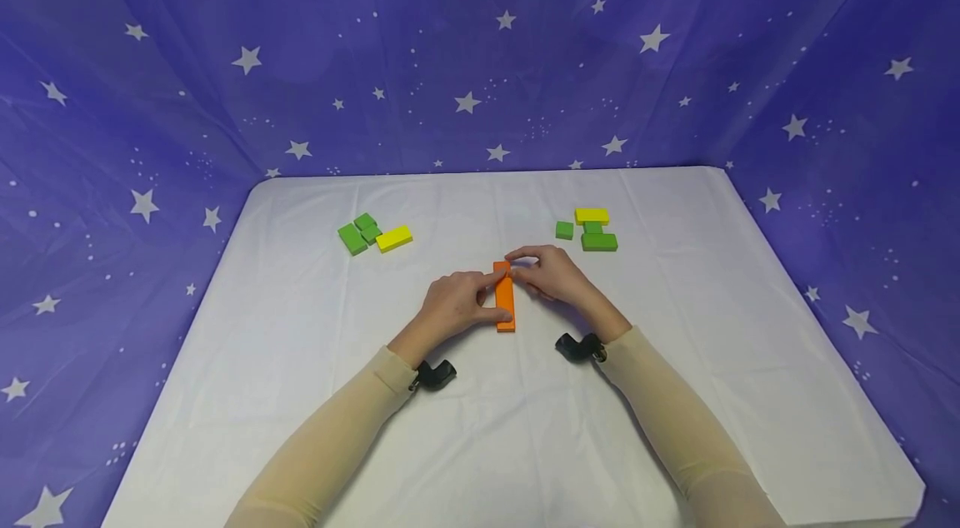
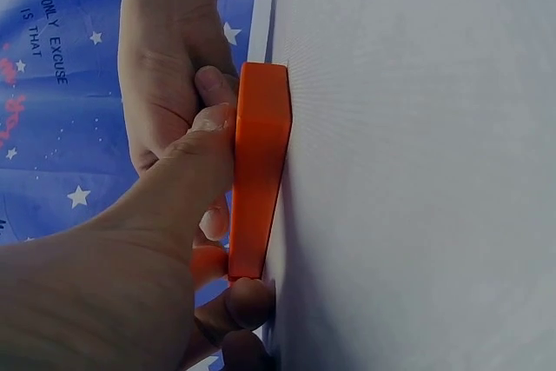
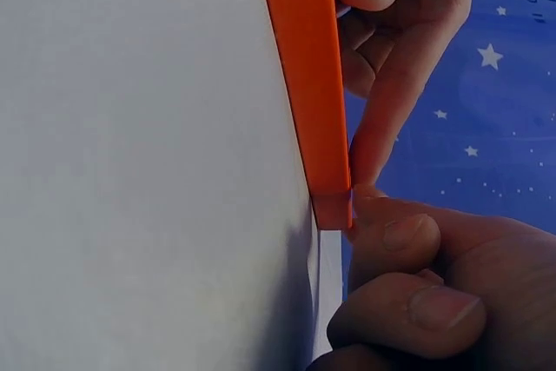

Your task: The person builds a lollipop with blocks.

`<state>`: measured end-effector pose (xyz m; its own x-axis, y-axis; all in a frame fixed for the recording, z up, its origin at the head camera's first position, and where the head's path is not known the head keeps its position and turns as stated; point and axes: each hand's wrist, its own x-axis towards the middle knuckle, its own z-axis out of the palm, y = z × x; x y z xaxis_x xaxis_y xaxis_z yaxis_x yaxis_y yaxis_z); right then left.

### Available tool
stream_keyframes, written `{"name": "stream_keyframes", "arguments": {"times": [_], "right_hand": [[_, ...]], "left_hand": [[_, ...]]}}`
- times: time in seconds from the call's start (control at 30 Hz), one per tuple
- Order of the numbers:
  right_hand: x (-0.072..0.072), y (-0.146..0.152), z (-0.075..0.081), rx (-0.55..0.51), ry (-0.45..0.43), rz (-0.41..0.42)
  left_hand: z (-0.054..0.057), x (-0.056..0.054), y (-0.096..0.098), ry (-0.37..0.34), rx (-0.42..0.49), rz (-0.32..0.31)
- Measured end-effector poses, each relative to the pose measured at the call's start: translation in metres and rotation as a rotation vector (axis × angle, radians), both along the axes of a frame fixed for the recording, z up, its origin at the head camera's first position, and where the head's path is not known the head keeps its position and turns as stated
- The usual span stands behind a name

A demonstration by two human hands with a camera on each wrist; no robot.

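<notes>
A long orange block (image 1: 505, 305) lies between both hands near the middle of the white table. My left hand (image 1: 459, 301) grips it from the left, thumb towards its near end and index finger reaching to its far end. From the right, my right hand (image 1: 553, 274) bends its fingers around the far end, and its fingertips meet the left index there. In the right wrist view, a seam crosses the orange block (image 3: 308, 76) close to its far end. The left wrist view shows the left thumb against the orange block (image 2: 261, 171), with more orange behind the fingers.
At the back left lie several green blocks (image 1: 352, 239) and a yellow block (image 1: 394, 239). Another group stands at the back right, with green blocks (image 1: 599, 242) and a yellow block (image 1: 592, 216). A starry blue cloth (image 1: 420, 53) hangs behind the table (image 1: 315, 328).
</notes>
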<state>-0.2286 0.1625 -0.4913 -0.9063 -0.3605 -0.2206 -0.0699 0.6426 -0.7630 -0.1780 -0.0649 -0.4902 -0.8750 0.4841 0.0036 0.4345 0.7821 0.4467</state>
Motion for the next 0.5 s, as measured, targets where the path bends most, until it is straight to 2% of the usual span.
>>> {"name": "stream_keyframes", "arguments": {"times": [0.27, 0.5], "right_hand": [[-0.001, 0.005, 0.006, -0.016, -0.013, -0.033], [-0.006, 0.015, 0.008, -0.074, -0.029, -0.084]], "left_hand": [[-0.001, 0.0, 0.001, -0.011, 0.007, 0.015], [-0.001, 0.0, 0.001, -0.018, 0.01, 0.023]]}}
